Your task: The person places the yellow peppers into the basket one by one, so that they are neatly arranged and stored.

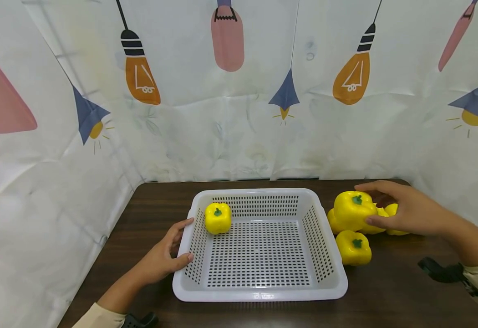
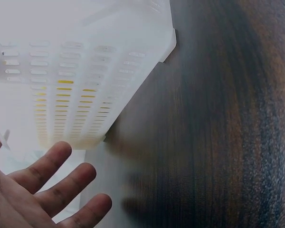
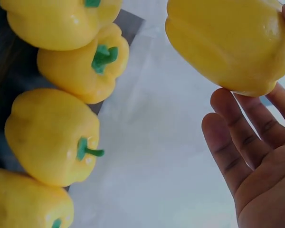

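Note:
My right hand [image 1: 411, 210] holds a yellow bell pepper [image 1: 350, 210] with a green stem, thumb at one end and fingertips along it. In the right wrist view this bell pepper [image 3: 228, 42] is lifted apart from the others, with the right hand's fingers [image 3: 225, 152] below it. My left hand [image 1: 161, 255] is at the left side of a white plastic basket [image 1: 259, 296], thumb and index fingertips right at its rim. The other left fingers [image 2: 69, 190] are spread and straight beside the perforated wall. One yellow bell pepper [image 1: 217, 218] sits inside the basket's back left corner.
Several more yellow bell peppers, among them one near the basket's right wall [image 1: 353, 248], stand on the dark wooden table [image 1: 149, 205]. A white cloth [image 1: 239, 136] printed with lamps hangs behind and at the sides.

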`<state>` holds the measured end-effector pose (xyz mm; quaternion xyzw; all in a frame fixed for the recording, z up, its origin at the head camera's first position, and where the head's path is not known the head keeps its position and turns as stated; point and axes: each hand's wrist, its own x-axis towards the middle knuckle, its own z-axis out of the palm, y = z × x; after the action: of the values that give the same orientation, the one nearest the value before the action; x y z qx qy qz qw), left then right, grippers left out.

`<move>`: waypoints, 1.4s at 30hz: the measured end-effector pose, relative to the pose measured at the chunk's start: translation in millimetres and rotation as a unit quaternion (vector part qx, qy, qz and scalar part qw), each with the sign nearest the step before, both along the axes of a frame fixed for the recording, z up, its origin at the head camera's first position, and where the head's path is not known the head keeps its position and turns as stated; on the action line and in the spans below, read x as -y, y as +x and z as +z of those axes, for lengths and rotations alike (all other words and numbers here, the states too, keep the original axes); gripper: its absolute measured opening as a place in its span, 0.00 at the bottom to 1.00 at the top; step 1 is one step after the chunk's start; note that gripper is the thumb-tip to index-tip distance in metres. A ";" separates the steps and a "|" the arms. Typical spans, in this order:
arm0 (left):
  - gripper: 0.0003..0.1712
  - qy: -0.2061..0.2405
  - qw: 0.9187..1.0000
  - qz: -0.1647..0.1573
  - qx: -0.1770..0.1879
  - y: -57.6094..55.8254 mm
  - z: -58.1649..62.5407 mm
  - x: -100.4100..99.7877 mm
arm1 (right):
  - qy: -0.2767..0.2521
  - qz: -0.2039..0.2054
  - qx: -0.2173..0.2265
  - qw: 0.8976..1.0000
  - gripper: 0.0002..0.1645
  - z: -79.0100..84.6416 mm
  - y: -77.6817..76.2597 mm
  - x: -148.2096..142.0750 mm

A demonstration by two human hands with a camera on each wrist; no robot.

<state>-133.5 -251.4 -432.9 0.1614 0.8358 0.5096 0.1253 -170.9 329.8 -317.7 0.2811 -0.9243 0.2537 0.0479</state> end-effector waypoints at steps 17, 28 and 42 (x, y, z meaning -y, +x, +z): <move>0.49 -0.008 1.000 -0.009 -0.010 2.4 1.0 0.6 | 0.016 0.004 0.023 1.000 0.41 8.9 -5.4 29.5; 0.49 -0.005 1.000 0.005 0.006 1.1 -2.5 -0.6 | -0.015 0.037 0.065 0.997 0.42 10.5 -9.9 45.3; 0.49 -0.007 1.000 0.005 -0.002 0.3 -3.0 0.4 | -0.030 0.080 0.061 0.995 0.43 5.5 -19.4 66.7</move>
<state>-133.2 -251.8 -435.9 0.1574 0.8402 0.5043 0.1225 -190.3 263.1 -312.2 0.3365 -0.8922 0.3005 -0.0203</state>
